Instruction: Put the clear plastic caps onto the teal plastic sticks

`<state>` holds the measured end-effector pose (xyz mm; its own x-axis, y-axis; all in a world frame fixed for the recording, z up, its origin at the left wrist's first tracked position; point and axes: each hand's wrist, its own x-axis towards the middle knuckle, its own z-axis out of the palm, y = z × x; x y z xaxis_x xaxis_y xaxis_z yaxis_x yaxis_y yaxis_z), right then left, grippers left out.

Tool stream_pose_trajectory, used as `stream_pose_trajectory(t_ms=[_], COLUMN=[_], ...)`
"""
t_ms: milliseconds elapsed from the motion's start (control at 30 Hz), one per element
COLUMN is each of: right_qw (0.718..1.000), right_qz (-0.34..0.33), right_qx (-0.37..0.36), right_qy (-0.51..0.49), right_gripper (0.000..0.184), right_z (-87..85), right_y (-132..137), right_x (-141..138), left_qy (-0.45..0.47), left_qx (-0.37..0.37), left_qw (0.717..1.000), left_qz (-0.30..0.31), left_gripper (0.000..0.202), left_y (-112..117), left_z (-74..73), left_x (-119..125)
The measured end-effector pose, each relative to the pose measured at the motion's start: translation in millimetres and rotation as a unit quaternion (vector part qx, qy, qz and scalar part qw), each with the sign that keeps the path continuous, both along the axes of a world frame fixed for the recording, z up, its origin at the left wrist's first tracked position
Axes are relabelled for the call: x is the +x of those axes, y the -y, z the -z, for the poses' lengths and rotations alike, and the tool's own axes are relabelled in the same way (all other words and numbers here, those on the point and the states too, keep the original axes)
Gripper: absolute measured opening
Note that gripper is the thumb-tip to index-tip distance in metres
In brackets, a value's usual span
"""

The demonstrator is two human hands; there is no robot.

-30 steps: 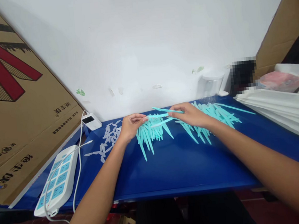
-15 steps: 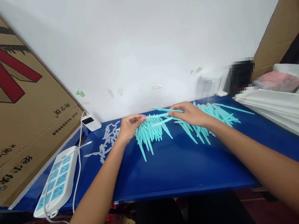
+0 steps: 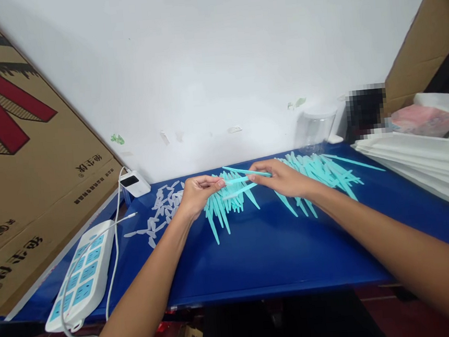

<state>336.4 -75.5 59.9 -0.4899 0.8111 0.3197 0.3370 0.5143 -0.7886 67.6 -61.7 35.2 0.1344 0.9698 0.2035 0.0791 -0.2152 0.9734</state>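
My right hand (image 3: 275, 177) is closed around a few slim turquoise plastic sticks (image 3: 242, 170), fanned out to the left. Their exact kind I cannot make out. At the pale tip of one of them, my left hand (image 3: 205, 191) pinches with thumb and fingertips; a small whitish cover seems to be there, mostly hidden by the fingers. Under and between the hands lies a pile of turquoise sticks with pale ends (image 3: 220, 211). Another pile of turquoise sticks (image 3: 323, 173) spreads beside and behind my right hand. Small translucent covers (image 3: 161, 208) lie scattered left of my left hand.
On the blue table (image 3: 256, 260), a white power strip (image 3: 82, 275) with a cable lies at left, near a small white device (image 3: 135, 183). A clear container (image 3: 317, 129) stands by the wall. Stacked white trays (image 3: 420, 164) are at right, a cardboard box (image 3: 52, 178) at left.
Both hands stay together over the near pile. My right hand has shifted slightly left and down with its sticks, closer to my left fingertips. The view has moved a little.
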Motion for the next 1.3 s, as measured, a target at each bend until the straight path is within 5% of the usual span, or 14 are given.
stream_pose_trajectory(t_ms=[533, 667, 900, 1033, 1133, 1300], right_qw=[0.999, 0.999, 0.999, 0.988, 0.945, 0.906], right_qz=[0.045, 0.037, 0.009, 0.148, 0.287, 0.365], right_qx=[0.016, -0.001, -0.043, 0.042, 0.156, 0.216], right_qy=[0.0, 0.004, 0.028, -0.006, -0.032, 0.001], right_gripper=[0.049, 0.048, 0.051, 0.045, 0.045, 0.04], right_z=[3.7, 7.2, 6.1, -5.1, -14.6, -17.8], right_y=[-4, -1, -2, -13, -23, -34], right_x=[-4, -9, -5, 18, 42, 65], left_qy=[-0.038, -0.01, 0.012, 0.002, -0.032, -0.126], left_qx=[0.02, 0.023, 0.038, 0.028, 0.017, 0.02], left_qw=[0.999, 0.999, 0.999, 0.999, 0.998, 0.983], left_qz=[0.005, 0.037, 0.008, 0.017, 0.043, 0.135], left_gripper=[0.054, 0.055, 0.046, 0.045, 0.046, 0.047], left_y=[0, 4, 2, 7, 10, -11], left_z=[2.5, 6.5, 10.8, 9.4, 1.9, -13.8], left_x=[15, 21, 21, 28, 44, 82])
